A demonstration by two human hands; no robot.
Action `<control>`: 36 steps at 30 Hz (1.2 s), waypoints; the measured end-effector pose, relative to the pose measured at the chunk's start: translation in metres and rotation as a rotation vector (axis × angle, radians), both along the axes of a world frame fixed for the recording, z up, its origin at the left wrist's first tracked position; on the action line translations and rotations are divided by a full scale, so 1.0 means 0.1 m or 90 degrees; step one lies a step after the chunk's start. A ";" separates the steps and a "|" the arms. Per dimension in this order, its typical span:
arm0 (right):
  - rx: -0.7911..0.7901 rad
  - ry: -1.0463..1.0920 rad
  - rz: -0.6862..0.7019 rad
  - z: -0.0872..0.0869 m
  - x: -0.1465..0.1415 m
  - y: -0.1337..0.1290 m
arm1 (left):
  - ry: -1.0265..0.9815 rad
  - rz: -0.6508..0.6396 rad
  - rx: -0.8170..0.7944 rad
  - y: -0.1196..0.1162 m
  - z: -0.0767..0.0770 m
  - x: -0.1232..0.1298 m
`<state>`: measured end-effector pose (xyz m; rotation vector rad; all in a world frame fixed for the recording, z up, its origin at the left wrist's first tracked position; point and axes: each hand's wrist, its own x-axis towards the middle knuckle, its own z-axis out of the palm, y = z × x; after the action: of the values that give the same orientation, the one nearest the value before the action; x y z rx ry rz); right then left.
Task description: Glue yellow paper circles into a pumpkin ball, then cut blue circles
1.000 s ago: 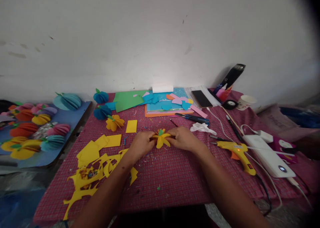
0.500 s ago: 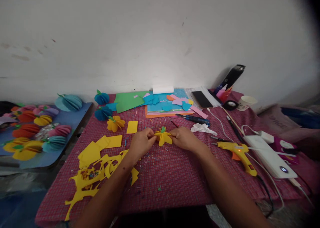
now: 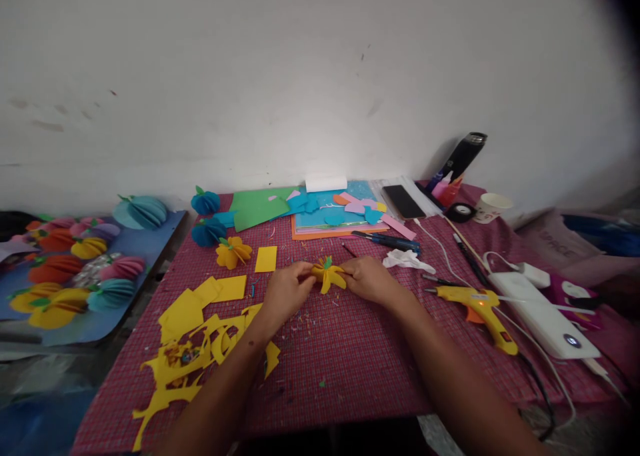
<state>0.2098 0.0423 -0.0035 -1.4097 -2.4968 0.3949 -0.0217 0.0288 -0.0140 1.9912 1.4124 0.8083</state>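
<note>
A small yellow paper flower [image 3: 332, 280] with a green tip [image 3: 328, 263] lies directly between the hands, just above or against the cloth-covered tabletop [image 3: 350, 376]; which of the two cannot be told. Its widest span runs crosswise, from one hand to the other, with the green tip uppermost and one pair of petals splaying toward the person. Neither hand is clearly nearer: each is at its own side of the flower.

The left hand [image 3: 286, 292] is nearly closed, thumb and fingers pinching the left edge. The right hand [image 3: 370, 280] is curled, its fingertips closed on the right edge; how its hidden fingers sit cannot be told.

Beyond the left hand are a yellow card [image 3: 266, 259] and another yellow flower [image 3: 233, 252], with blue paper balls [image 3: 209, 231] farther off. Yellow offcuts [image 3: 170, 369] lie beside the left forearm. Just beyond the right hand are a blue-and-black cutter [image 3: 393, 241] and a crumpled white tissue [image 3: 406, 260]. A yellow glue gun [image 3: 480, 303] rests to the right of the right hand, apart from it, with a white power bank [image 3: 543, 316] farther right.
</note>
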 end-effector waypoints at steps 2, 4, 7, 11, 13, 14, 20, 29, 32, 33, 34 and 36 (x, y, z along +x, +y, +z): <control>0.003 -0.005 -0.011 -0.01 0.00 0.01 | 0.010 0.001 0.007 0.00 0.00 0.00; 0.006 -0.003 -0.024 -0.03 0.00 0.01 | 0.026 0.014 0.018 0.00 0.00 0.00; 0.006 0.012 -0.049 -0.06 0.00 0.02 | 0.021 0.028 0.032 0.00 -0.01 0.01; 0.003 0.054 -0.052 -0.09 0.00 0.04 | -0.056 0.031 0.013 0.00 -0.02 0.02; -0.002 0.079 -0.047 -0.09 0.01 0.05 | -0.093 0.031 -0.011 0.01 0.00 0.03; -0.006 0.091 -0.047 -0.09 0.02 0.05 | -0.111 0.027 -0.028 0.01 0.01 0.03; -0.069 0.199 -0.024 -0.14 0.07 0.10 | -0.235 -0.069 -0.169 0.00 0.04 0.05; -0.219 0.426 0.035 -0.14 0.05 0.10 | -0.358 -0.173 -0.224 -0.01 0.09 0.07; -0.266 0.473 0.041 -0.08 0.05 0.10 | -0.391 -0.179 -0.248 0.00 0.09 0.05; -0.287 0.487 0.043 -0.07 0.05 0.09 | -0.392 -0.178 -0.252 0.01 0.09 0.04; -0.310 0.500 0.043 -0.06 0.04 0.09 | -0.391 -0.177 -0.254 0.01 0.09 0.03; -0.358 0.519 0.032 -0.05 0.03 0.08 | -0.394 -0.177 -0.252 0.00 0.10 0.03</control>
<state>0.2128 0.0502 -0.0087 -1.0174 -1.7958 1.4319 -0.0188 0.0292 -0.0045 1.4181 0.8331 0.8408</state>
